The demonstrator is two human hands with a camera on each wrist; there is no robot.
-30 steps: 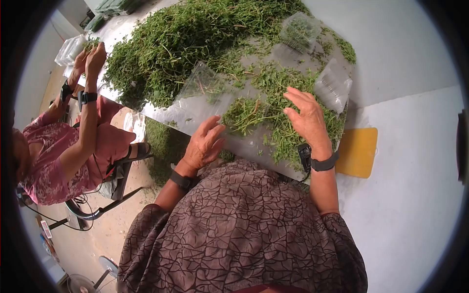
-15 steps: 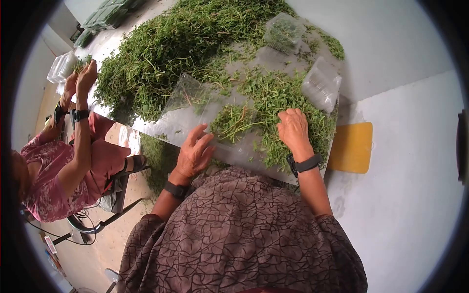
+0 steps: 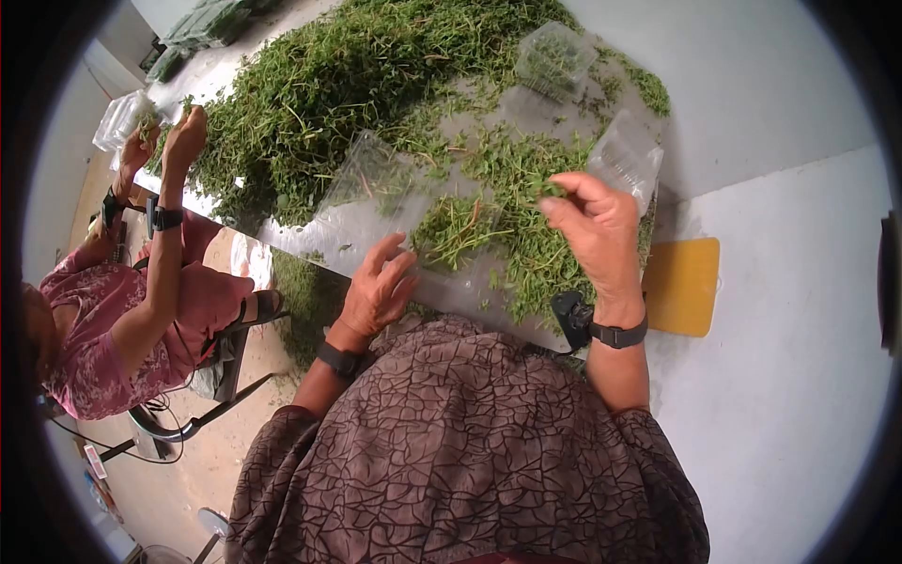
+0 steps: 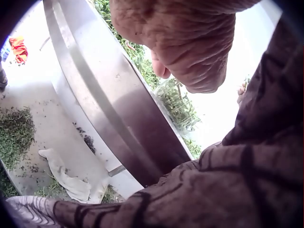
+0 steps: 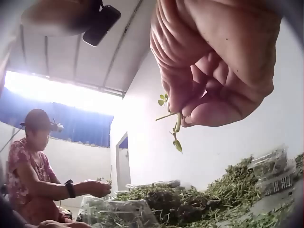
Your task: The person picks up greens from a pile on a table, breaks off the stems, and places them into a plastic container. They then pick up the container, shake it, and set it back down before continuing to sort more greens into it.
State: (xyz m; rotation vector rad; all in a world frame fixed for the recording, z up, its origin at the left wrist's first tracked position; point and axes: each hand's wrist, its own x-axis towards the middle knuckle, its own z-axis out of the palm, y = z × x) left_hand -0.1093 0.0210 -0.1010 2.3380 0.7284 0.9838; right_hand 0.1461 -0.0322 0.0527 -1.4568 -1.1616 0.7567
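Observation:
Between thumb and fingertips my right hand (image 3: 606, 230) pinches a small green sprig (image 3: 552, 190), raised over loose greens (image 3: 531, 268). The right wrist view shows the right hand (image 5: 218, 61) close up, a stem with small leaves (image 5: 177, 128) hanging from its fingertips. My left hand (image 3: 376, 291) hovers by the table's near edge with fingers relaxed and apart, holding nothing. Just beyond its fingers lies a small heap of stems (image 3: 456, 230). In the left wrist view the left hand (image 4: 180, 42) hides most of its own fingers.
A large pile of greens (image 3: 329, 94) covers the table's far left. Clear plastic containers stand behind (image 3: 554, 61), at right (image 3: 625, 155) and at left (image 3: 366, 179). Another person (image 3: 141, 310) sits at left, handling greens. A yellow board (image 3: 684, 287) is beside the table's right edge.
My right hand went down into the greens and has come back up with a sprig between its fingertips. The left hand has hardly moved. The head view has shifted slightly.

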